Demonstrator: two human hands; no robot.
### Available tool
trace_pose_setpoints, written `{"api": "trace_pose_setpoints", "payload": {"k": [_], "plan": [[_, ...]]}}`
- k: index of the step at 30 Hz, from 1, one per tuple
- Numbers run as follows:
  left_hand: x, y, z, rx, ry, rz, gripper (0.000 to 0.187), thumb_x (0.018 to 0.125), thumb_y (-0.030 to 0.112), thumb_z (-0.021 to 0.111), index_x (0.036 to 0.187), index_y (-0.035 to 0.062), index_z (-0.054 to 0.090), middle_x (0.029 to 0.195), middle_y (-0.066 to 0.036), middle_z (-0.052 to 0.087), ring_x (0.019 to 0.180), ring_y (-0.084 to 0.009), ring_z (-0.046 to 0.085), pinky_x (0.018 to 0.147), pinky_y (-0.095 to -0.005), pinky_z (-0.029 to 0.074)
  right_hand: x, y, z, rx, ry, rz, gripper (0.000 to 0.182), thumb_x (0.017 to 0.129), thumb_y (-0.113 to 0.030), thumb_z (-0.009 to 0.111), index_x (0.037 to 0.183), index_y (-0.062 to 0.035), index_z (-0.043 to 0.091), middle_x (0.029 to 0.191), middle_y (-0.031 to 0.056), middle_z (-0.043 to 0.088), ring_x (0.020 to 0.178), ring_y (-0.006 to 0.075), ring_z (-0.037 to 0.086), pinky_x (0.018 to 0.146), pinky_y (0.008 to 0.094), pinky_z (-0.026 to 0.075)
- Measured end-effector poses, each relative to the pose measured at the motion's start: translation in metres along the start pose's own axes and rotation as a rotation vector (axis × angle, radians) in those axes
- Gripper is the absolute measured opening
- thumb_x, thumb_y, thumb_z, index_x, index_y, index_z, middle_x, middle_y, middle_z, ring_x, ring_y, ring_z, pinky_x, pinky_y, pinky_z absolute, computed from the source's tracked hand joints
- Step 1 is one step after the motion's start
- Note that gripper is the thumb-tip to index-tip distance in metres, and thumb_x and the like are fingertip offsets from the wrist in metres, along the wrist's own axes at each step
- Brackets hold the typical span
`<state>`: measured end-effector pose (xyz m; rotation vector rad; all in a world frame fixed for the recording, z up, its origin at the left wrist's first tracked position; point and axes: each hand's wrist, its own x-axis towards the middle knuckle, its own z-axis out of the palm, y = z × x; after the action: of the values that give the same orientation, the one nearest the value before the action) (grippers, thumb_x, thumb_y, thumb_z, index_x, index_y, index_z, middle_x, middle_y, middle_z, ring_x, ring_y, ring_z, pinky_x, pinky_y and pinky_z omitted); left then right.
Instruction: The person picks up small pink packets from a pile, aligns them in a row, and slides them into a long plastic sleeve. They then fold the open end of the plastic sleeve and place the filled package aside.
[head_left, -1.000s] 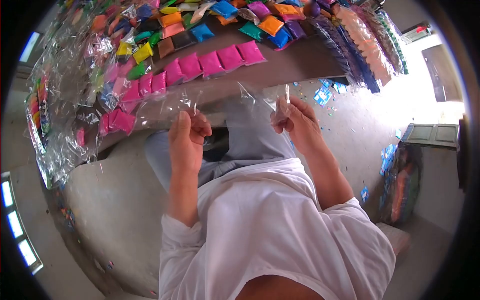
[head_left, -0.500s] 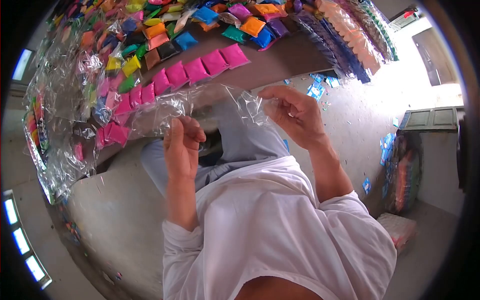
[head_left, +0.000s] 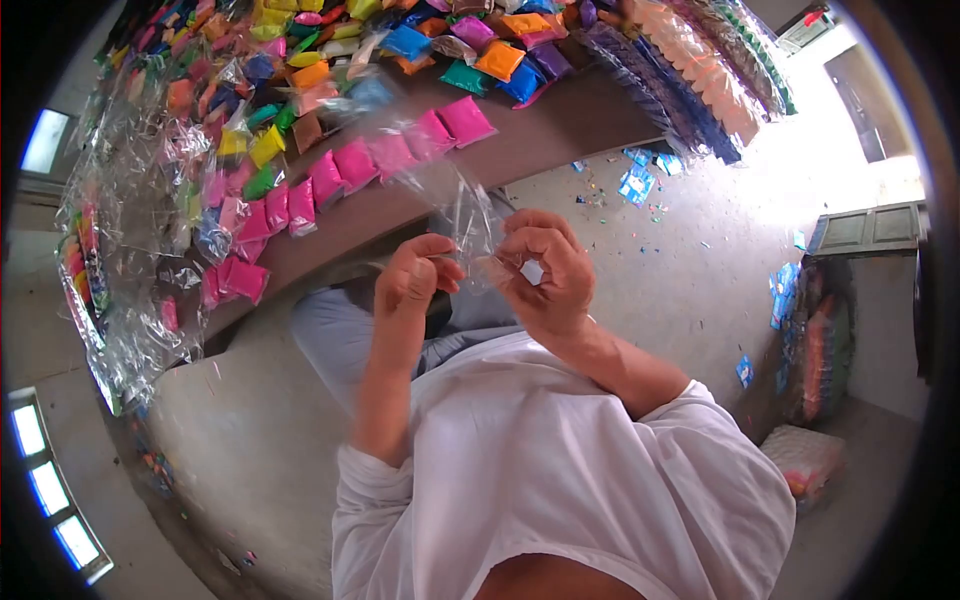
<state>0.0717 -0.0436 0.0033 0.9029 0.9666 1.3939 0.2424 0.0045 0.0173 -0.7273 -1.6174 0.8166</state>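
A clear plastic bag (head_left: 468, 215) hangs between my two hands above my lap, its far end reaching over the table edge. My right hand (head_left: 552, 268) pinches the bag's near right edge between thumb and fingers. At the opposite edge, my left hand (head_left: 412, 282) has its fingers curled against the film; the exact grip is partly hidden. Just beyond the bag lies a row of bright pink packets (head_left: 327, 178) on the brown table (head_left: 560, 125). Part of that row shows blurred through the film.
Many colourful packets (head_left: 500, 60) are heaped at the back of the table. Loose clear bags (head_left: 120, 240) pile up at left. Long strips of packed goods (head_left: 690, 70) lie at the table's right end. Blue wrappers (head_left: 636, 184) litter the floor. A wrapped bundle (head_left: 803, 460) stands at right.
My right hand has moved left and nearer to me, drawing the bag away from the left. My left hand has shifted slightly right, so the hands are closer together.
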Motion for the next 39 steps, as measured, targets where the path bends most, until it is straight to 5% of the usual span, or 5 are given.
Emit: {"api": "trace_pose_setpoints", "payload": {"k": [14, 24, 32, 35, 39], "plan": [[-0.015, -0.007, 0.031, 0.344, 0.025, 0.019, 0.048, 0.091, 0.022, 0.065, 0.125, -0.0042, 0.045, 0.106, -0.007, 0.059, 0.090, -0.0104, 0.056, 0.077, -0.0224, 0.046, -0.020, 0.013, 0.009, -0.177, 0.101, -0.074, 0.031, 0.063, 0.005, 0.073, 0.087, -0.0050, 0.056, 0.099, 0.0156, 0.056, 0.087, 0.0327, 0.060, 0.072, 0.0345, 0.050], [-0.016, -0.002, 0.026, 0.434, 0.170, 0.094, 0.028, 0.099, 0.023, 0.051, 0.114, 0.0007, 0.055, 0.102, -0.004, 0.059, 0.087, -0.0097, 0.056, 0.075, -0.0233, 0.047, -0.041, -0.001, 0.018, -0.026, 0.042, -0.066, 0.031, 0.074, 0.004, 0.071, 0.100, -0.0038, 0.058, 0.108, 0.0145, 0.053, 0.082, 0.0259, 0.062, 0.069, 0.0309, 0.052], [-0.019, 0.009, 0.021, 0.466, 0.348, 0.081, 0.023, 0.098, 0.022, 0.052, 0.104, 0.0013, 0.060, 0.083, -0.003, 0.061, 0.074, -0.0110, 0.060, 0.068, -0.0238, 0.048, -0.034, -0.021, -0.016, 0.122, -0.293, 0.238, 0.012, 0.083, -0.003, 0.062, 0.095, -0.0004, 0.062, 0.073, 0.0087, 0.062, 0.063, 0.0159, 0.061, 0.057, 0.0278, 0.047], [-0.020, 0.010, 0.019, 0.442, 0.360, 0.069, 0.023, 0.098, 0.023, 0.052, 0.101, 0.0014, 0.061, 0.082, -0.003, 0.062, 0.072, -0.0103, 0.059, 0.068, -0.0231, 0.048, -0.021, 0.001, -0.034, 0.037, 0.006, 0.074, 0.008, 0.083, 0.001, 0.059, 0.091, 0.0029, 0.059, 0.076, 0.0047, 0.060, 0.067, 0.0093, 0.055, 0.058, 0.0239, 0.043], [-0.020, 0.005, 0.019, 0.373, 0.300, 0.069, 0.023, 0.098, 0.023, 0.053, 0.100, 0.0015, 0.061, 0.083, -0.002, 0.062, 0.072, -0.0086, 0.058, 0.067, -0.0215, 0.047, 0.039, 0.011, -0.072, -0.258, 0.380, -0.164, 0.025, 0.075, 0.002, 0.066, 0.099, 0.0015, 0.056, 0.096, 0.0116, 0.060, 0.087, 0.0209, 0.056, 0.077, 0.0300, 0.045]]}}
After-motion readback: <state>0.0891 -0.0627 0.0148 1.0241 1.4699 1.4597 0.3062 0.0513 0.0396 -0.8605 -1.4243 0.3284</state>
